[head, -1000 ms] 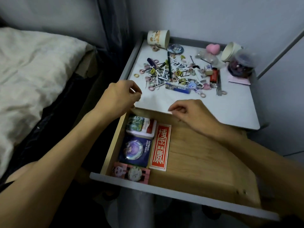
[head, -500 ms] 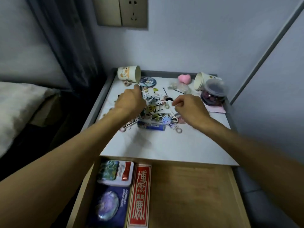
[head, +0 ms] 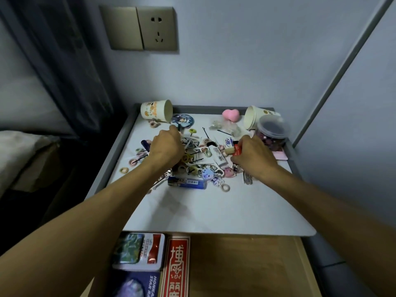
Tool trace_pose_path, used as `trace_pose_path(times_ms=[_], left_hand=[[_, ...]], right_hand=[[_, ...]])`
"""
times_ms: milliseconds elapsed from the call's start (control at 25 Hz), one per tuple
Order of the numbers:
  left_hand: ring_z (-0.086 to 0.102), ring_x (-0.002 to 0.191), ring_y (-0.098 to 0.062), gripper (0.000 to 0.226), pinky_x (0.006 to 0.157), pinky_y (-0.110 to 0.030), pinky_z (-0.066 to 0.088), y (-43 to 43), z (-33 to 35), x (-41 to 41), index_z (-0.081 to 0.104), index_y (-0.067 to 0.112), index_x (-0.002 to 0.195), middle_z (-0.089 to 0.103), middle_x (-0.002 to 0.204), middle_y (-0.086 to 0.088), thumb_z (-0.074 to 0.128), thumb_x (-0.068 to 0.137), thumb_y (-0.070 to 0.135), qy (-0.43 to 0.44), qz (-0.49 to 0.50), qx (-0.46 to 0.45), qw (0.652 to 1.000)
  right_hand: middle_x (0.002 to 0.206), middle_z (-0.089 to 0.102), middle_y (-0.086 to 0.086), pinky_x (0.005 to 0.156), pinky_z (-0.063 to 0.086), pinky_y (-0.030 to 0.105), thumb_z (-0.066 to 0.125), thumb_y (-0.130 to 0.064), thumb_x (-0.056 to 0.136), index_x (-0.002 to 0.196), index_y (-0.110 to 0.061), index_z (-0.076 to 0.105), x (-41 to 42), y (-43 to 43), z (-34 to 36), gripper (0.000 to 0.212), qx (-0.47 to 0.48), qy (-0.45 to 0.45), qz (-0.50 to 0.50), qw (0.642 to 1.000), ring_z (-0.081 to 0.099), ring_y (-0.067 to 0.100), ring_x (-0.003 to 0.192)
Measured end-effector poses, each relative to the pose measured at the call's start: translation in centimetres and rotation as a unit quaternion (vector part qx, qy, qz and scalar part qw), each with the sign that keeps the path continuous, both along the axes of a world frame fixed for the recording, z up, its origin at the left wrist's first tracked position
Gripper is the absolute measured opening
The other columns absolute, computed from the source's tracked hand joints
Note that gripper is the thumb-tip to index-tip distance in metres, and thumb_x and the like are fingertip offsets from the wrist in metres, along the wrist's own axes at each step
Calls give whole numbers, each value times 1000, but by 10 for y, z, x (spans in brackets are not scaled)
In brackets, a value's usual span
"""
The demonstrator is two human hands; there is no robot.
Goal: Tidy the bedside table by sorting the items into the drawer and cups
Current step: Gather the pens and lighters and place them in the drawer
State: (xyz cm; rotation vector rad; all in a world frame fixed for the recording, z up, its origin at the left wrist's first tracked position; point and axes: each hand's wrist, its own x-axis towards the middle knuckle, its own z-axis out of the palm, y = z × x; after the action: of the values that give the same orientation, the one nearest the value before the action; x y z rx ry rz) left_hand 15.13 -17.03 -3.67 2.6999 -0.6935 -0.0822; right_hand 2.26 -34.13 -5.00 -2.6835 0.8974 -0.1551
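Observation:
The white bedside table (head: 214, 211) carries a heap of hair ties, hairpins and keychains (head: 201, 159). My left hand (head: 166, 146) is curled down into the heap's left side; what its fingers grip is hidden. My right hand (head: 251, 155) is closed around a small red tube (head: 235, 150) at the heap's right. Two paper cups lie on their sides at the back, one on the left (head: 156, 113) and one on the right (head: 254, 117). The open wooden drawer (head: 246, 264) shows below the table's front edge.
A pink heart (head: 230, 114), a round badge (head: 182, 120) and a clear jar of beads (head: 272, 131) sit at the back. A blue lighter (head: 187, 182) lies in front of the heap. The drawer holds a tin (head: 139, 250) and a red card box (head: 176, 266). A bed is on the left.
Both hands left the drawer's back edge and reached forward onto the heap. The right hand shifted right and closed on the red tube. The view tilted up toward the wall.

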Motion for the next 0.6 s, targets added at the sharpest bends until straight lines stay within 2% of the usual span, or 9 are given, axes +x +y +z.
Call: trace_pose_path(times_ms=[80,160,240,320,480,600], left_hand=[[60,95,-36,31,78,-42,51,5,8,3,48,4,118,59,107,-20,59,89,9,81,26,-70,994],[60,80,-29,16,73,-39,52,16,19,-1,56,4,102,61,91,-16,61,87,8,171,37,-179,968],[54,71,-25,9,66,-35,46,36,30,-13,63,-2,92,59,80,-17,58,88,3,263,47,-289,919],[54,66,-22,14,62,-30,46,60,39,-28,66,-4,99,58,78,-14,55,91,1,332,79,-366,866],[55,58,-16,20,48,-24,47,97,44,-55,60,-4,106,51,77,-12,43,96,-3,435,115,-457,767],[46,50,-11,19,41,-21,35,107,37,-70,56,-2,106,49,74,-9,39,97,-4,460,119,-474,741]], right_hand=[[127,44,15,69,42,34,71,-28,80,110,-11,52,0,3,0,39,3,17,-18,1000,57,34,97],[133,38,16,72,46,36,73,-28,79,112,-12,51,-1,5,1,43,13,19,-18,1000,58,35,96],[127,43,16,78,48,37,78,-26,77,115,-11,51,-5,7,4,49,40,1,-8,999,57,34,96],[120,50,15,81,47,37,82,-21,74,120,-9,51,-9,7,4,57,80,-21,-5,997,56,33,101],[105,65,18,80,50,40,81,-14,74,121,-6,51,-12,9,5,57,119,-32,-28,992,61,34,98],[117,61,19,82,50,38,68,-7,83,125,-6,50,-15,10,11,45,108,-18,-56,992,59,35,105]])
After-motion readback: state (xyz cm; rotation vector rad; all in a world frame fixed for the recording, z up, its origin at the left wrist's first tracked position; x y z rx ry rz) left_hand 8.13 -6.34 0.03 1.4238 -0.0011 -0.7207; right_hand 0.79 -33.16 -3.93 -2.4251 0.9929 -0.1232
